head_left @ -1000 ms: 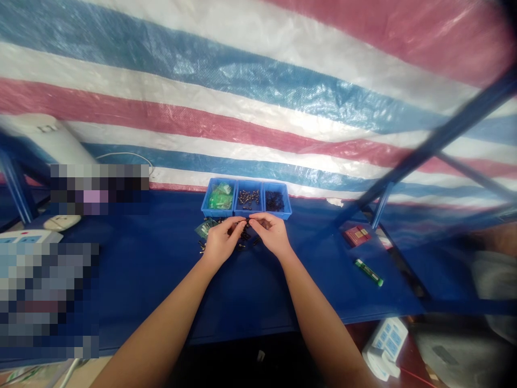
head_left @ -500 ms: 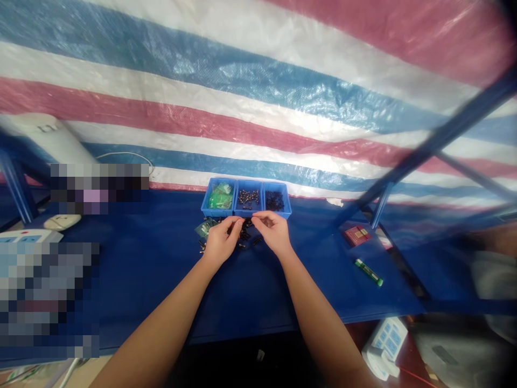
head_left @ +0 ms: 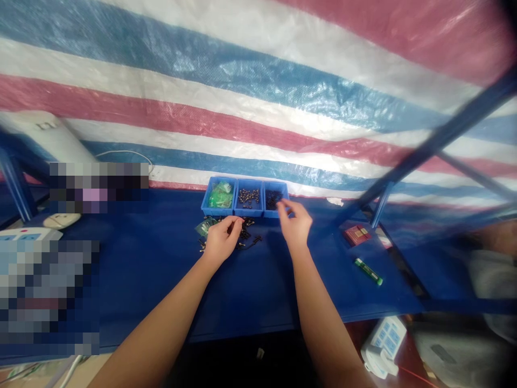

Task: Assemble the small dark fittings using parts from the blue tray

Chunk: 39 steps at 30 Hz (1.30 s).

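Note:
Three small blue bins stand in a row at the back of the blue table (head_left: pixel 250 280): the left bin (head_left: pixel 219 196) holds green pieces, the middle bin (head_left: pixel 248 196) dark and silvery small parts, the right bin (head_left: pixel 275 197) black small parts. My right hand (head_left: pixel 295 223) is raised at the front edge of the right bin, thumb and fingers pinched over it; what they hold is too small to see. My left hand (head_left: pixel 221 238) is curled on the table beside a loose pile of small dark parts (head_left: pixel 247 237), fingers closed on something hidden.
A red box (head_left: pixel 356 235) and a green pen-like stick (head_left: pixel 368 271) lie to the right. Blue metal frame bars (head_left: pixel 407 164) cross the right side. A white round object (head_left: pixel 61 220) and a power strip (head_left: pixel 28 235) sit at the left. A striped tarp (head_left: pixel 258 97) hangs behind.
My right hand left the spot next to my left hand and moved right and up to the right bin. The left hand stayed by the loose parts.

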### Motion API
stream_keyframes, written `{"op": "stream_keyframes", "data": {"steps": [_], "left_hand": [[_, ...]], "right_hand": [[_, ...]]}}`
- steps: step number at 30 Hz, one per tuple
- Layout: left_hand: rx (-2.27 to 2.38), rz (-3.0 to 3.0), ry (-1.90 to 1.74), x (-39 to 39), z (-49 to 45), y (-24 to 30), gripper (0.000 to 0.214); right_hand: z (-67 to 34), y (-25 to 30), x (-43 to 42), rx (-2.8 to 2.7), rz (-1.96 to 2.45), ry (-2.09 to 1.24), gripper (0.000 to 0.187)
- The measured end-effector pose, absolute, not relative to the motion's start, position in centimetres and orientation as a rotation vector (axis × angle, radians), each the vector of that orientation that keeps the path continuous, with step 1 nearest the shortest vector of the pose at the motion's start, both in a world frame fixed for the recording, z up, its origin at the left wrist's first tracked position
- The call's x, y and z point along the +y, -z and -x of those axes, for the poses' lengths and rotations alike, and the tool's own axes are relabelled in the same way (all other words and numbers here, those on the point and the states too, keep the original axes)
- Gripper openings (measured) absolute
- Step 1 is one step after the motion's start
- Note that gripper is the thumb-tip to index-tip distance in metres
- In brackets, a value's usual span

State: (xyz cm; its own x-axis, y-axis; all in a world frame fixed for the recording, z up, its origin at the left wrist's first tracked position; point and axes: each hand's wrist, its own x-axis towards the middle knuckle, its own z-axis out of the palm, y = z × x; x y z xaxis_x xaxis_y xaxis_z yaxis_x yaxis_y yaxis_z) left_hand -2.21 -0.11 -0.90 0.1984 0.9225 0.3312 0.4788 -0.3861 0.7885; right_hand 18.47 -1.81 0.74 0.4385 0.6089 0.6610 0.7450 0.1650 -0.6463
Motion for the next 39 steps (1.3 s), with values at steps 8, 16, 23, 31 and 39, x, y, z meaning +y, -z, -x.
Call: {"op": "stream_keyframes", "data": {"steps": [8,16,23,31,39], "left_hand": [[1.304,-1.952,-1.109,-0.1,2.2,1.0,0.031],[1.310,-1.963,-1.117,-0.1,2.1,1.0,0.031],[1.307,-1.976,-1.129,-0.1,2.0,0.9,0.030],[1.295,-1.968,-1.140,-0.1,2.1,0.9,0.030],[1.298,-2.013,-1.135,0.1,2.1,1.3,0.030]], "right_hand": [[-17.6,-0.8,-1.9,-1.316,1.612,0.042,0.021],[-17.5,-0.2,-1.8,-1.474,1.689,-0.295,0.012],[-17.4,-0.5,-1.9,-1.594,1.625,-0.478,0.014],[-18.7,-0.7,-2.7,-1.949,1.672,-0.874,0.030],[-18.4,-0.1,-2.1,-2.026,1.720,-0.795,0.011]]}}
